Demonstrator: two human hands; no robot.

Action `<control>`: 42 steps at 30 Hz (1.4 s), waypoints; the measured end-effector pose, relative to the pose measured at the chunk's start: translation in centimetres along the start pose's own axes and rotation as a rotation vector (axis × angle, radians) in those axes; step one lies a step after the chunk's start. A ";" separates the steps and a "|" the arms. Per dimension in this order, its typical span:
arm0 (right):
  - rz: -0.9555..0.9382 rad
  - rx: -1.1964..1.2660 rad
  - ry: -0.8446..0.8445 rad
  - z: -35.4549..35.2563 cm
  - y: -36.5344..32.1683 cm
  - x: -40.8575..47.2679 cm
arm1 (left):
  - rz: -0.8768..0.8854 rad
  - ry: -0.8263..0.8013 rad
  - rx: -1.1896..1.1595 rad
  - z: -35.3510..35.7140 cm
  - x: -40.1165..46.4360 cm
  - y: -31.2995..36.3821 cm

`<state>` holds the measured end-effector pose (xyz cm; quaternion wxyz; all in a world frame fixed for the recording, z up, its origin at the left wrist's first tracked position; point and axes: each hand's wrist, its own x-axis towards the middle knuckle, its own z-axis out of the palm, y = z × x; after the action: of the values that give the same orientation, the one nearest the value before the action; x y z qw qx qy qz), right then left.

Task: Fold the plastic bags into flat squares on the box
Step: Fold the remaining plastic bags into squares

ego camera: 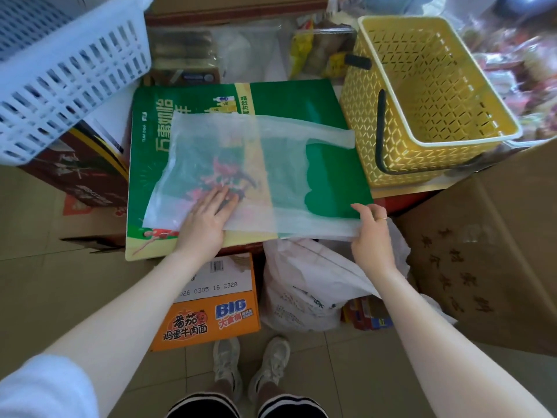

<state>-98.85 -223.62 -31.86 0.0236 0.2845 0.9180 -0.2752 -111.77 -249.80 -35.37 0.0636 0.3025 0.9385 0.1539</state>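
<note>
Your left hand [202, 224] presses flat on the plastic bag [235, 173] spread on the green box [331, 116] while your right hand [372, 233] pinches its handle; pull hard and the slick film slides askew.

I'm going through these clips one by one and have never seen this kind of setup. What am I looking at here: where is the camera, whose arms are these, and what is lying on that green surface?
There is no machine here. A person wears a wide-angle camera on the head, so the single picture looks forward and down along their own bare arms; their shoes show at the bottom.

The green surface is the top of a printed box. A thin, see-through plastic bag lies spread flat on it, handles pointing right.

The left hand presses flat on the bag's near edge with straight fingers. The right hand pinches the end of the bag's near handle at the box's corner.

Around the box stand a yellow basket, a white basket, an orange carton and a stuffed white bag on the floor.
</note>
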 end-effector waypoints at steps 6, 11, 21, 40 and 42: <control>-0.583 -0.370 -0.050 2.4 -6.3 -2.4 | 0.038 -0.158 0.102 -0.4 -1.1 0.7; -0.709 -0.304 -0.150 8.8 -11.3 -2.2 | 0.054 -0.131 0.216 -1.1 -1.8 -1.5; -0.477 -0.560 -0.089 6.8 -3.7 -0.1 | -0.197 -0.148 0.195 -1.9 -3.4 -4.6; -0.596 -0.217 -0.146 5.0 -8.1 0.6 | -0.078 -0.160 0.107 -3.9 -4.4 -6.0; -0.494 -0.069 -0.094 4.6 -7.9 0.6 | -0.053 -0.141 0.064 -4.0 -4.5 -5.8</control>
<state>-104.08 -231.11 -31.94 0.0079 0.0374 0.9665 -0.2540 -112.15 -257.98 -33.38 0.1241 0.2895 0.9438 0.1003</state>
